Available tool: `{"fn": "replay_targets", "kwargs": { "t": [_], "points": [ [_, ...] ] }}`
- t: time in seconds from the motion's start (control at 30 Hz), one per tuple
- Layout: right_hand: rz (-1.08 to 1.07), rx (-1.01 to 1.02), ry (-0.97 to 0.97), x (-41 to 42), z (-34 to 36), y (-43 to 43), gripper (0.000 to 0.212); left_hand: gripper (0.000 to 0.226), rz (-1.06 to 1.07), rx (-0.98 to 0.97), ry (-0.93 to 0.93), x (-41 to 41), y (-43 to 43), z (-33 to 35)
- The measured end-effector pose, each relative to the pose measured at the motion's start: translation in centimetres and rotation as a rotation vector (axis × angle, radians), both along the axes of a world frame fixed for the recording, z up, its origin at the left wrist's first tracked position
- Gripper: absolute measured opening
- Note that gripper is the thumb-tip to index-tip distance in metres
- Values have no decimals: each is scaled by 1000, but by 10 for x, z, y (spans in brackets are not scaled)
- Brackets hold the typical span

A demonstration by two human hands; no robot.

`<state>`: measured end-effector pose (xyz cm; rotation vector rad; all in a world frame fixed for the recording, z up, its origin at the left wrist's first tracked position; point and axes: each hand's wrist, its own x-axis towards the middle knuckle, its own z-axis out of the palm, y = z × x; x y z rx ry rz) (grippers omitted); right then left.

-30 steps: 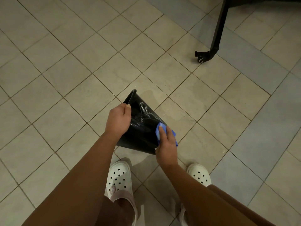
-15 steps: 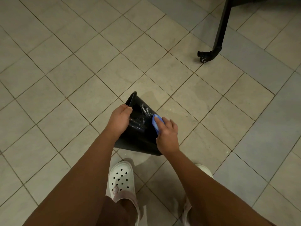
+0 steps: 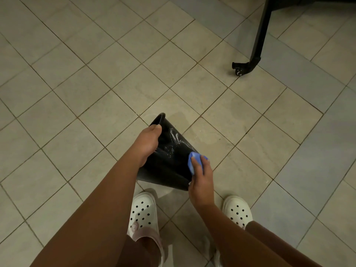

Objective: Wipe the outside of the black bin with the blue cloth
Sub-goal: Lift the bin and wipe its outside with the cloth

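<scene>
A shiny black bin (image 3: 169,157) is held tilted above the tiled floor, its rim pointing away to the upper left and its base toward me. My left hand (image 3: 147,143) grips its left side near the rim, fingers curled over the edge. My right hand (image 3: 201,178) holds a bunched blue cloth (image 3: 194,161) and presses it against the bin's right side, near the base. Wet streaks shine on the bin's upper wall.
Beige and grey floor tiles (image 3: 77,93) spread all around. A black furniture leg with a caster (image 3: 248,64) stands at the upper right. My feet in white perforated clogs (image 3: 142,212) are just below the bin.
My right hand first slid the cloth up the bin's side toward the rim, then came back down toward the base. The left hand kept its grip.
</scene>
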<state>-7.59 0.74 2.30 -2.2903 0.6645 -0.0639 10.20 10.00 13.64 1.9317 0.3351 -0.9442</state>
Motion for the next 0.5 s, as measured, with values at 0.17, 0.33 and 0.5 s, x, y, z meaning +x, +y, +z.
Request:
{"fn": "replay_targets", "kwargs": {
  "t": [0.17,0.33,0.5],
  "points": [
    [195,-91,-140,3,10,26,88,25,57,11,-35,2,-1,-4],
    [245,-17,-238,43,27,30,78,33,99,18,-40,0,-2,-6],
    [183,34,-173,62,31,18,62,30,163,22,-24,-1,5,-7]
  ]
}}
